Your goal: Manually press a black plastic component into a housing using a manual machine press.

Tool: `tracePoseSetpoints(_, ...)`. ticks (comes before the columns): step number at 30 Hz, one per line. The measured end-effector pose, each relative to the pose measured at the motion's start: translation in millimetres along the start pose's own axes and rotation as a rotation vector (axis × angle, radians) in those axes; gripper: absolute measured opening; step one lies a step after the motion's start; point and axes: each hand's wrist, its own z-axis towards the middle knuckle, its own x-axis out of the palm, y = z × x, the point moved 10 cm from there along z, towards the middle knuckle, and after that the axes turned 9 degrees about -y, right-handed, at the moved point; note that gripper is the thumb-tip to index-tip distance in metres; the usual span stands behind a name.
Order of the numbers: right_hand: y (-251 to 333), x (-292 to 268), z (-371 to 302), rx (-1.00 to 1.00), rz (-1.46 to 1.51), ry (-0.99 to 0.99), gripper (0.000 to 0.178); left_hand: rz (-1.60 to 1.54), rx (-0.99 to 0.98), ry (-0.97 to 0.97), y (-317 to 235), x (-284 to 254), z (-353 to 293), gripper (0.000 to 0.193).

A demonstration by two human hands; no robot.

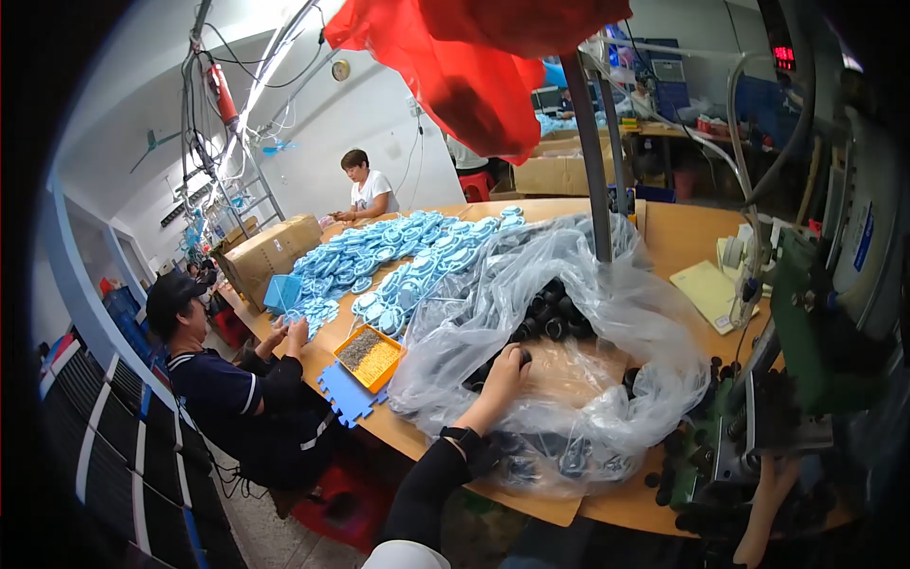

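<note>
My left hand [504,381], with a dark watch on the wrist, reaches over the opening of a large clear plastic bag [436,365]. Its fingers are closed round a small black round part [524,357]. Inside the bag lies a heap of similar black round parts [559,313], beside a bare brown patch. At the lower right, my right hand [775,482] is up against the underside of a green bench machine [801,351] with a metal block [791,417]. The machine hides those fingers, so their grip does not show.
Loose black parts [678,455] lie around the machine's base. A metal post [590,161] rises behind the bag, under hanging red plastic [464,76]. Left are blue cord-wrapped pieces [379,251], an orange tray [372,358] and a seated co-worker [223,379]. Another person [368,190] sits across the table.
</note>
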Motion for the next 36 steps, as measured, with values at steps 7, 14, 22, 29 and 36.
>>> tracePoseSetpoints(7,18,7,-30,-0.351,-0.609,-0.123,0.058,-0.897,-0.170,-0.047,-142,-11,12,0.042)
tracePoseSetpoints(14,43,-62,-42,0.024,-0.176,-0.220,0.052,-1.251,-0.084,0.274,-347,21,-25,0.034)
tracePoseSetpoints(22,-20,-256,-159,0.314,-0.696,-0.384,0.051,-1.204,-0.178,0.271,-406,20,-29,0.034)
tracePoseSetpoints(29,-133,-338,-236,0.609,-0.969,-0.425,0.057,-1.033,-0.050,0.210,-418,11,-13,0.029)
tracePoseSetpoints(36,-196,-332,-249,0.748,-0.858,-0.375,0.061,-1.141,-0.151,0.281,-411,15,-18,0.025)
